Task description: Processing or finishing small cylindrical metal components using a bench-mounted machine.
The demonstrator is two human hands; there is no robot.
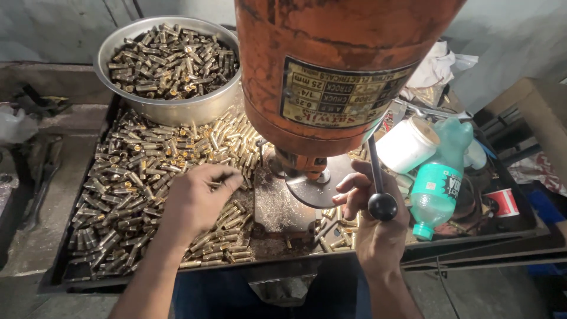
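An orange drill press head (331, 65) fills the top middle, with its chuck (301, 164) over a round metal table (316, 189). My left hand (198, 198) rests palm down on a heap of small brass tubes (127, 183), its fingertips pinching at one piece near the chuck. My right hand (372, 221) lies just right of the chuck beside the feed lever (378, 177) with its black ball knob; the fingers curl loosely, and I cannot see whether they hold a piece.
A steel bowl (171, 106) full of brass tubes stands at the back left in a dark metal tray (59, 277). To the right lie a white jar (407, 145), a green plastic bottle (440, 183), a red paper cup (502, 202) and a cardboard box (537, 112).
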